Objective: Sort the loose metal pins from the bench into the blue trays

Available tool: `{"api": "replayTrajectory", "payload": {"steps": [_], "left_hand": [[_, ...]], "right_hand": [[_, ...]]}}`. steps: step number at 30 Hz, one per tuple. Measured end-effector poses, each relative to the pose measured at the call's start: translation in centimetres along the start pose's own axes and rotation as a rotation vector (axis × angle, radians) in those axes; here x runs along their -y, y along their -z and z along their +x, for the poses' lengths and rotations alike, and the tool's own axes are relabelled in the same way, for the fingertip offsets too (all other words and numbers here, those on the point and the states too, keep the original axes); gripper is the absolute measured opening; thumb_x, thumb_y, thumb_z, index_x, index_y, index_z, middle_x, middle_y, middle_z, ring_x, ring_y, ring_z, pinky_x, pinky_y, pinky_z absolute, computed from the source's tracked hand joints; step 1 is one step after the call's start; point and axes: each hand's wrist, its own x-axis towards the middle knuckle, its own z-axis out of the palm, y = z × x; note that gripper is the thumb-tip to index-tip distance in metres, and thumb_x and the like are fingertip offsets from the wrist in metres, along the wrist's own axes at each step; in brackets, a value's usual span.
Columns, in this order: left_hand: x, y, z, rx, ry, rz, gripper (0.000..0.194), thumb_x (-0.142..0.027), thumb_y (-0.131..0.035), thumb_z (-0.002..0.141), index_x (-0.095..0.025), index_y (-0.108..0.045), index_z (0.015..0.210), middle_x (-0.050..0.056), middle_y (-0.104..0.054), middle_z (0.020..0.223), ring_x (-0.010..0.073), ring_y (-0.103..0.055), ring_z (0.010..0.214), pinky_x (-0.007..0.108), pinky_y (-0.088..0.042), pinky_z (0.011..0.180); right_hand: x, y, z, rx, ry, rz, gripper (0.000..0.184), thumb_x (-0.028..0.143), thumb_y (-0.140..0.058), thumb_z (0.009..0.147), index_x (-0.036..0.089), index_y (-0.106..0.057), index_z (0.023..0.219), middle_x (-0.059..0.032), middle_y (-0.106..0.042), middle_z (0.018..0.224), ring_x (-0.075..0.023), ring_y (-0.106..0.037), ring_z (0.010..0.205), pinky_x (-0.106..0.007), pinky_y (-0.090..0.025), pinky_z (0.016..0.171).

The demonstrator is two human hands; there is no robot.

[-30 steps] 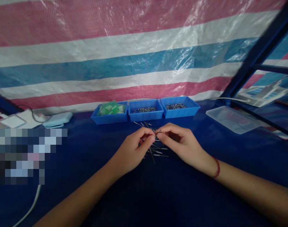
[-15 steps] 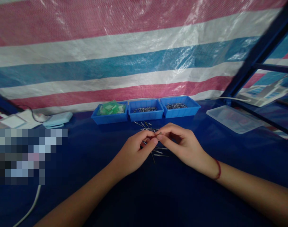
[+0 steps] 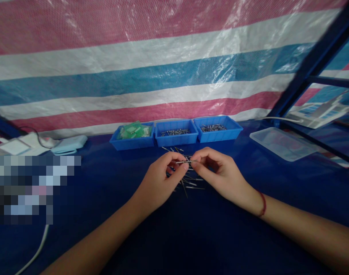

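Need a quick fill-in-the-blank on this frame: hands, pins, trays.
1. The left hand and right hand together pinch one thin metal ____.
2. The blue trays along the striped tarp number ____.
3. Green packets fill the ____ tray of the row.
4. The loose pins lie on the blue cloth right below the ____.

Missing words: pin; three; leftmost; hands

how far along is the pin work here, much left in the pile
Done: the middle blue tray and right blue tray already hold metal pins. In hand: the left hand and right hand pinch one thin pin between fingertips. Left: a loose pile of pins lies on the blue cloth beneath them.
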Motion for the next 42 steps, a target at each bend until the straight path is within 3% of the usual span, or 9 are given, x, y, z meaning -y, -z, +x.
{"api": "replayTrajectory", "payload": {"steps": [6, 11, 13, 18, 22, 28, 30, 35, 42], "left_hand": [[-0.4, 0.1, -0.3, -0.078, -0.059, 0.060, 0.009, -0.025, -0.054, 0.085, -0.020, -0.057, 0.091, 0.001, -0.063, 0.088, 0.0148, -0.060, 0.079, 0.027, -0.046, 0.073], [-0.2, 0.2, -0.3, -0.092, -0.019, 0.041, 0.012, -0.030, -0.053, 0.086, -0.020, -0.053, 0.094, 0.000, -0.061, 0.085, 0.0146, -0.059, 0.076, 0.027, -0.045, 0.070], [-0.2, 0.2, -0.2, -0.116, -0.005, 0.024, 0.016, -0.030, -0.051, 0.086, -0.020, -0.052, 0.098, 0.000, -0.060, 0.086, 0.0144, -0.058, 0.077, 0.027, -0.045, 0.070], [-0.4, 0.1, -0.3, -0.118, -0.003, 0.008, 0.020, -0.031, -0.049, 0.088, -0.020, -0.050, 0.105, 0.002, -0.060, 0.091, 0.0145, -0.059, 0.080, 0.027, -0.045, 0.070], [-0.6, 0.6, -0.2, -0.074, -0.017, 0.098, 0.021, -0.031, -0.048, 0.088, -0.020, -0.052, 0.105, 0.002, -0.061, 0.091, 0.0145, -0.059, 0.080, 0.027, -0.045, 0.071], [-0.2, 3.9, 0.5, 0.138, -0.134, 0.549, 0.020, -0.023, -0.042, 0.087, -0.018, -0.060, 0.096, 0.005, -0.064, 0.093, 0.0191, -0.059, 0.083, 0.032, -0.043, 0.077], [0.2, 5.1, 0.6, 0.223, -0.097, 0.653, 0.019, -0.021, -0.044, 0.084, -0.017, -0.062, 0.089, 0.005, -0.064, 0.088, 0.0201, -0.060, 0.080, 0.032, -0.043, 0.075], [0.6, 6.3, 0.4, 0.446, 0.063, 0.576, 0.016, -0.028, -0.051, 0.079, -0.022, -0.063, 0.087, 0.000, -0.065, 0.077, 0.0167, -0.060, 0.068, 0.024, -0.041, 0.061], [0.8, 5.6, 0.3, 0.446, 0.173, 0.659, 0.025, -0.039, -0.051, 0.080, -0.020, -0.063, 0.071, 0.002, -0.064, 0.067, 0.0171, -0.058, 0.060, 0.024, -0.034, 0.052]], "right_hand": [[-0.5, -0.1, 0.0, 0.060, -0.018, -0.020, 0.013, 0.030, -0.057, 0.083, 0.018, -0.062, 0.084, -0.0029, -0.060, 0.078, -0.0134, -0.054, 0.066, -0.027, -0.044, 0.059], [-0.2, -0.1, 0.3, 0.135, -0.011, -0.026, 0.020, 0.034, -0.053, 0.085, 0.018, -0.064, 0.078, -0.0020, -0.060, 0.074, -0.0125, -0.054, 0.065, -0.026, -0.044, 0.060], [-0.3, 0.3, 0.8, 0.029, -0.048, -0.009, 0.023, 0.036, -0.055, 0.083, 0.017, -0.063, 0.075, 0.0001, -0.057, 0.066, -0.0109, -0.051, 0.060, -0.024, -0.042, 0.057], [-2.4, 2.8, 3.2, -0.427, -0.239, 0.064, 0.033, 0.046, -0.058, 0.078, 0.015, -0.062, 0.069, 0.0012, -0.052, 0.058, -0.0083, -0.044, 0.050, -0.021, -0.034, 0.046], [-4.0, 4.1, 4.5, -0.524, -0.435, 0.141, 0.039, 0.052, -0.059, 0.073, 0.013, -0.062, 0.071, -0.0018, -0.054, 0.065, -0.0062, -0.041, 0.045, -0.020, -0.027, 0.038], [-3.5, 3.1, 3.4, -0.362, -0.431, 0.141, 0.035, 0.046, -0.052, 0.078, 0.014, -0.063, 0.069, -0.0001, -0.054, 0.064, -0.0074, -0.044, 0.048, -0.021, -0.029, 0.043], [-3.3, 2.6, 3.0, -0.272, -0.380, 0.073, 0.034, 0.044, -0.052, 0.079, 0.014, -0.064, 0.069, 0.0011, -0.051, 0.059, -0.0083, -0.044, 0.050, -0.022, -0.031, 0.046], [-2.6, 1.9, 2.3, -0.081, -0.282, -0.081, 0.036, 0.043, -0.046, 0.084, 0.014, -0.063, 0.068, 0.0029, -0.047, 0.052, -0.0098, -0.043, 0.052, -0.024, -0.032, 0.053], [-1.8, 1.5, 2.2, -0.018, -0.278, -0.134, 0.035, 0.040, -0.045, 0.085, 0.015, -0.062, 0.067, 0.0030, -0.046, 0.052, -0.0103, -0.042, 0.051, -0.024, -0.031, 0.051]]}}
